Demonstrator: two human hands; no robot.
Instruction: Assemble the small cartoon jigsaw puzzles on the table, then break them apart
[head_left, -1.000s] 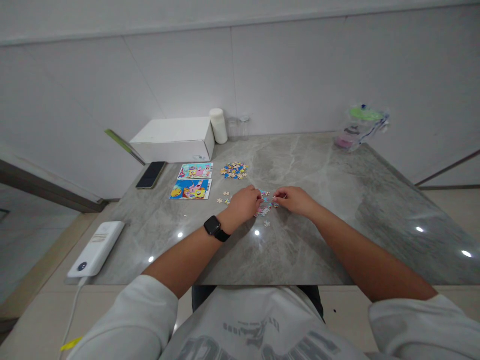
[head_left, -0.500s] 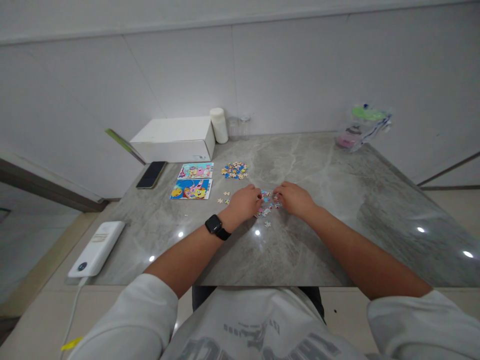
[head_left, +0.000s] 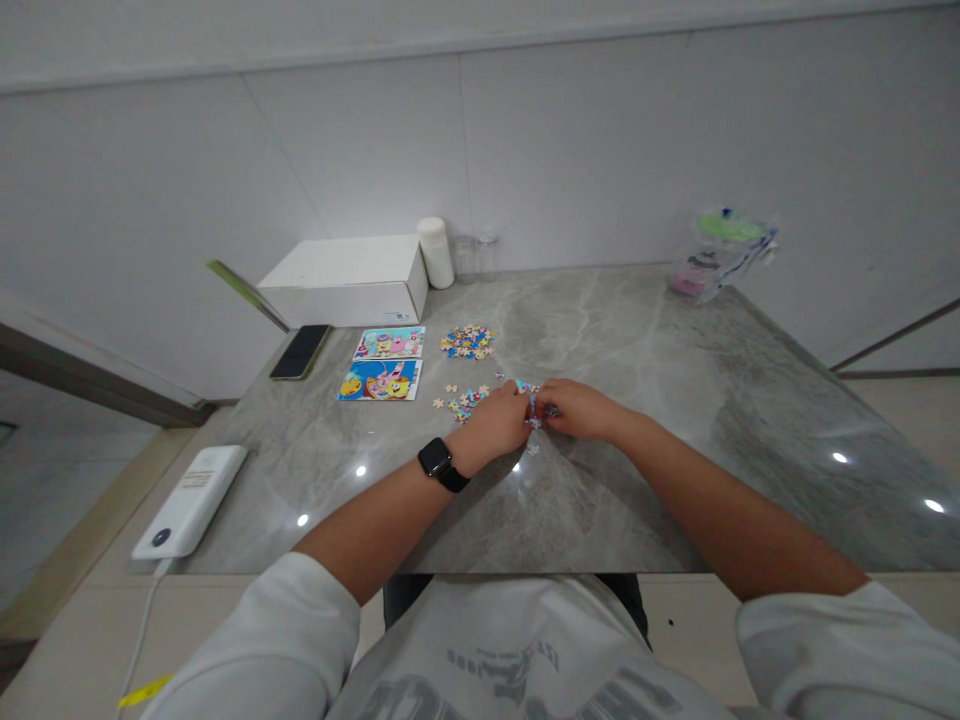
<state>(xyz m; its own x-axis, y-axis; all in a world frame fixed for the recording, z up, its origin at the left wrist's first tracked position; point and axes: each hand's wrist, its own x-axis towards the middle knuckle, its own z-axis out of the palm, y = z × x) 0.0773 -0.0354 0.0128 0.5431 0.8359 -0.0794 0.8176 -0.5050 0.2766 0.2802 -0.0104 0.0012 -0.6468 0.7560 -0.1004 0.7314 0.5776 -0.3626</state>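
My left hand [head_left: 502, 420], with a black watch [head_left: 436, 458] on its wrist, has its fingers curled down over a small heap of jigsaw puzzle pieces [head_left: 527, 386]. What its fingertips grip is hidden. Close against it on the right, my right hand [head_left: 576, 409] is closed around a few jigsaw pieces [head_left: 551, 411]. One loose piece [head_left: 533, 450] lies just in front of the hands. More scattered pieces [head_left: 466, 402] lie left of my left hand, partly covered by it. A separate pile of blue and yellow pieces [head_left: 468, 342] sits farther back.
Two cartoon picture cards [head_left: 380, 381] and a phone [head_left: 301, 352] lie to the left. Behind them stand a white box [head_left: 345, 280], a white bottle [head_left: 436, 253] and clear glasses [head_left: 487, 256]. A power bank [head_left: 191, 500] rests at the left edge, a plastic bag [head_left: 720, 255] at the back right.
Both hands have come closer together over the heap and slightly toward me. My left hand shifted right, uncovering more of the pieces on its left.
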